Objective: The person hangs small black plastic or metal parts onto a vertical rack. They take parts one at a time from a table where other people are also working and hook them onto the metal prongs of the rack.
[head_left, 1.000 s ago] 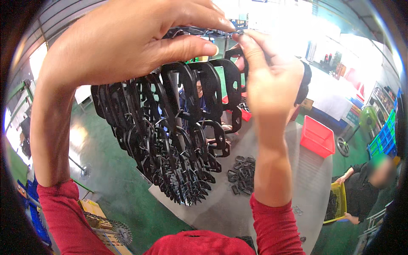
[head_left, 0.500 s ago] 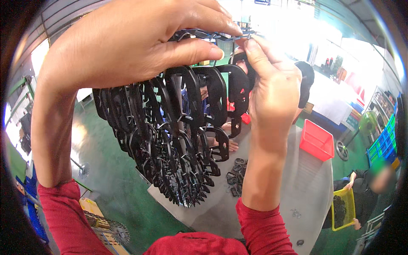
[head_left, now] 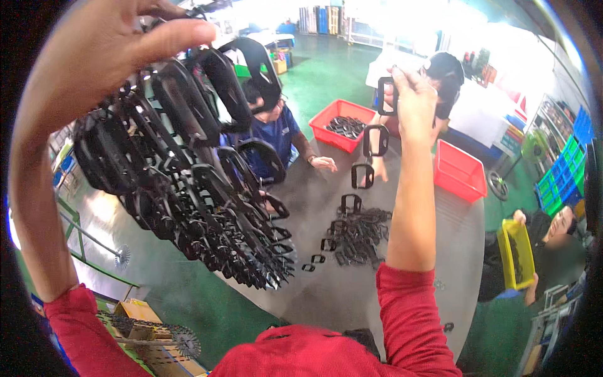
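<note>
Gripping the black buckle bunch point(head_left: 188, 188) on the left, the left hand point(head_left: 94, 69) stays raised; the right hand point(head_left: 414, 100) has moved right, pinching a dangling buckle chain point(head_left: 370, 157) over the grey table point(head_left: 452, 251).

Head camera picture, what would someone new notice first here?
First, the big bunch of black plastic buckles hanging from the raised left hand and filling the picture's left half. Next, the right hand held up at upper centre-right, pinching one black buckle frame. Below it lies a loose pile of buckles on the grey round table, with two red bins at the table's far side.
</note>
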`<state>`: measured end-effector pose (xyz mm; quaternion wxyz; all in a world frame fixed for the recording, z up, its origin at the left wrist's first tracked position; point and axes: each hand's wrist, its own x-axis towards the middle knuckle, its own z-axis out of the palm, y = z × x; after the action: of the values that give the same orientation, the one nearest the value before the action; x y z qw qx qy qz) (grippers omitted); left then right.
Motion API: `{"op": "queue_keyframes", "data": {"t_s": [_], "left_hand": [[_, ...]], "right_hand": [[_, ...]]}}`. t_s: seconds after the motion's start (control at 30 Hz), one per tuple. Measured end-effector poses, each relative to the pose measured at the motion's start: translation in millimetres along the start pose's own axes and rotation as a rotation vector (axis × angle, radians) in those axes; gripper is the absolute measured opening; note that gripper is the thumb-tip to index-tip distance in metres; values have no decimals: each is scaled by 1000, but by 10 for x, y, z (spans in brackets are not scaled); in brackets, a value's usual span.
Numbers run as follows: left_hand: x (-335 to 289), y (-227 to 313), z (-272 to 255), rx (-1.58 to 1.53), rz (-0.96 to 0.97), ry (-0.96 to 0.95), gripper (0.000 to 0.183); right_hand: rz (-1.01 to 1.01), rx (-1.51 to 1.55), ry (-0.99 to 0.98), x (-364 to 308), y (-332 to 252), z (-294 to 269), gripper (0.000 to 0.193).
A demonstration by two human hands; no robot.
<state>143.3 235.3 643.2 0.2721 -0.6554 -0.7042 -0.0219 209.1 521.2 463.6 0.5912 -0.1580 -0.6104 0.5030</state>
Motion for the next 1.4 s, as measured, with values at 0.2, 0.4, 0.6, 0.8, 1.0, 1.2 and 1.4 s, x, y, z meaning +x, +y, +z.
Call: {"op": "queue_keyframes", "data": {"t_s": [0.2, 0.4, 0.6, 0.8, 1.0, 1.2, 1.4], "left_hand": [[-186, 101, -347, 78, -92, -81, 55], [-196, -45, -225, 63, -55, -139, 63], [-267, 87, -161, -1, -73, -88, 60], [-239, 101, -49, 111, 56, -61, 53], [-164, 208, 5, 40, 78, -2, 44], [-210, 207, 44, 34, 65, 17, 39], [-201, 156, 37, 53, 56, 23, 37]], "right_hand": [[-203, -354, 66, 19, 1803, -385, 24], [156, -621, -98, -1050, 2682, -1010, 23], [153, -834, -281, -1077, 2508, -745, 25], [-254, 135, -446, -528, 41, 327, 21], [-155, 240, -740, -526, -1078, 534, 26], [-43, 290, -781, -494, -1108, 600, 24], [-81, 187, -812, -449, -1148, 639, 22]]}}
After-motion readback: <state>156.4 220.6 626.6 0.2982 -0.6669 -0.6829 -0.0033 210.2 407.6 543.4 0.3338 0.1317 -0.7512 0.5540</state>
